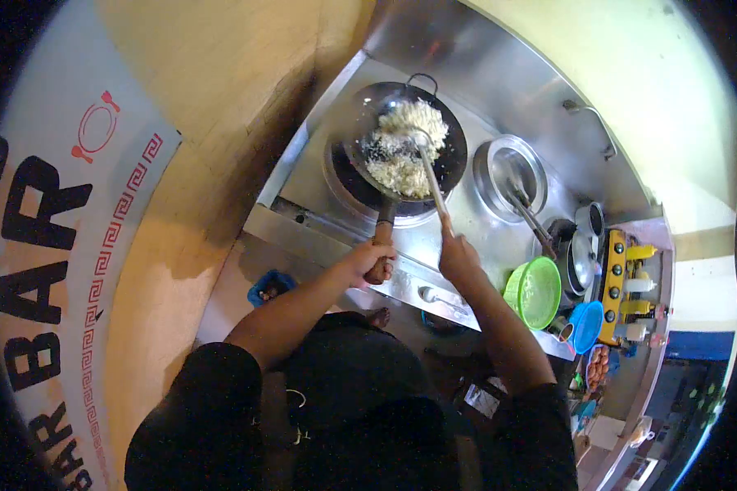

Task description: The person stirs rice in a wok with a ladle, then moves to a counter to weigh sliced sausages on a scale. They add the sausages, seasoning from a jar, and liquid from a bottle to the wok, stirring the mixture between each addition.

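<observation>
A black wok (450, 159) full of white rice (401, 151) sits tilted over a round burner on the steel stove (467, 221). My left hand (371, 259) grips the wok's wooden handle (383, 233). My right hand (458, 255) holds a long metal spatula (430, 180), whose blade rests in the rice at the wok's middle.
A steel pot with a ladle (512, 172) stands right of the wok. Further right are a green colander (536, 290), a blue basket (587, 325), metal lids, and a yellow rack of sauce bottles (630, 286). A printed banner (65, 245) hangs on the left wall.
</observation>
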Demonstrator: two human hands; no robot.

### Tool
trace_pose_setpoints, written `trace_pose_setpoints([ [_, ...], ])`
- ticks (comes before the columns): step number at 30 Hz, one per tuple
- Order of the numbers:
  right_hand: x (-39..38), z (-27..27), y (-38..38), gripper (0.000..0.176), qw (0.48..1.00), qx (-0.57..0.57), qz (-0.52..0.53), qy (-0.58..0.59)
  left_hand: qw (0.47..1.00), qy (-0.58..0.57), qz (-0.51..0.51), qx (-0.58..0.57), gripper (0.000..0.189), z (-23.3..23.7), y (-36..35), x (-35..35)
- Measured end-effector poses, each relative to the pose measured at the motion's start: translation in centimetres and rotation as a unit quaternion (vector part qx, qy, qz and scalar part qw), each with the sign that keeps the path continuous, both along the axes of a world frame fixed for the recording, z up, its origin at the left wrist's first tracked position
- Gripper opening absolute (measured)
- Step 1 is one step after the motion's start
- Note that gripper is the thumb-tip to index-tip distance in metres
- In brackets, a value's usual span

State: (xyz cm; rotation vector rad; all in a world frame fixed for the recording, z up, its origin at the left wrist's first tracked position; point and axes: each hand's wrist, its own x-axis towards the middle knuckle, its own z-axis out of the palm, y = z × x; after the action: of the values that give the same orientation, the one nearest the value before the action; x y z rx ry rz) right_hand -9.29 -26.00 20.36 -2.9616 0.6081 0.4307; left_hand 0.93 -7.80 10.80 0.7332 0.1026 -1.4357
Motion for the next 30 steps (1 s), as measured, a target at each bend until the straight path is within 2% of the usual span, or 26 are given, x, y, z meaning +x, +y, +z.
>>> trace_pose_setpoints([
  [3, -0.7, 0.2, 1.9, 0.07, 0.999, 0.036, 0.014, 0.036, 1.0, 0.005, -0.009, 0.02, 0.02, -0.1, 0.0, 0.5],
  [4, -2.0, 2.3, 3.2, 0.07, 0.999, 0.042, 0.007, 0.033, 0.999, 0.015, -0.01, 0.028, 0.017, -0.1, 0.3, 0.6],
  [5, -3.2, 5.1, 4.5, 0.073, 0.995, 0.044, -0.003, 0.084, 0.999, 0.015, -0.014, 0.032, 0.017, 0.4, 0.4, 0.5],
  [7, -4.3, 7.6, 5.1, 0.077, 0.987, 0.028, -0.029, 0.156, 0.998, 0.027, -0.007, 0.052, 0.011, 3.1, 0.5, -1.0],
  [10, -3.6, 7.7, 0.5, 0.072, 0.991, 0.092, -0.049, 0.08, 1.0, 0.0, -0.009, -0.002, 0.011, 12.4, 2.0, -5.5],
  [11, -4.3, 9.1, -0.4, 0.071, 0.991, 0.121, -0.01, 0.052, 1.0, 0.005, -0.009, 0.004, 0.011, 12.8, 2.9, -5.7],
  [12, -4.8, 11.7, -0.4, 0.07, 0.988, 0.15, 0.028, 0.02, 0.997, 0.077, 0.004, -0.013, 0.012, 13.0, 4.0, -5.4],
  [13, -4.8, 15.4, 1.2, 0.072, 0.98, 0.115, -0.017, 0.163, 0.989, 0.14, 0.015, -0.035, 0.012, 13.5, 4.5, -4.3],
  [14, -6.1, 17.7, 2.1, 0.072, 0.975, 0.121, 0.002, 0.187, 0.99, 0.133, 0.009, -0.037, 0.012, 14.7, 5.0, -2.9],
  [16, -8.0, 19.0, 3.6, 0.072, 0.982, 0.101, 0.045, 0.152, 0.992, 0.129, -0.015, -0.005, 0.012, 16.3, 6.8, -2.6],
  [18, -7.4, 17.2, 4.2, 0.072, 0.991, 0.053, 0.068, 0.101, 0.994, 0.103, -0.013, -0.02, 0.012, 15.6, 7.6, -4.2],
  [20, -6.6, 16.9, 3.5, 0.072, 0.995, 0.036, 0.043, 0.088, 0.996, 0.062, -0.057, 0.001, 0.013, 16.1, 8.5, -4.0],
  [21, -7.1, 16.7, 3.2, 0.071, 0.992, 0.044, 0.029, 0.11, 0.998, 0.039, -0.04, 0.017, 0.013, 17.0, 8.6, -4.0],
  [22, -7.7, 16.0, 3.3, 0.07, 0.987, 0.061, 0.022, 0.145, 0.998, 0.046, -0.035, 0.025, 0.013, 16.4, 8.1, -3.6],
  [24, -7.1, 13.4, 3.3, 0.062, 0.995, -0.007, -0.011, 0.094, 0.997, -0.027, -0.066, -0.021, 0.012, 13.1, 5.7, -1.7],
  [26, -6.4, 11.6, 0.5, 0.058, 0.997, -0.062, 0.001, 0.036, 0.993, 0.028, -0.043, -0.102, 0.011, 9.2, 3.0, 0.2],
  [30, -7.1, 15.3, -2.3, 0.056, 0.993, -0.114, 0.024, 0.021, 0.997, 0.039, -0.032, -0.058, 0.01, 6.8, 1.8, 1.6],
])
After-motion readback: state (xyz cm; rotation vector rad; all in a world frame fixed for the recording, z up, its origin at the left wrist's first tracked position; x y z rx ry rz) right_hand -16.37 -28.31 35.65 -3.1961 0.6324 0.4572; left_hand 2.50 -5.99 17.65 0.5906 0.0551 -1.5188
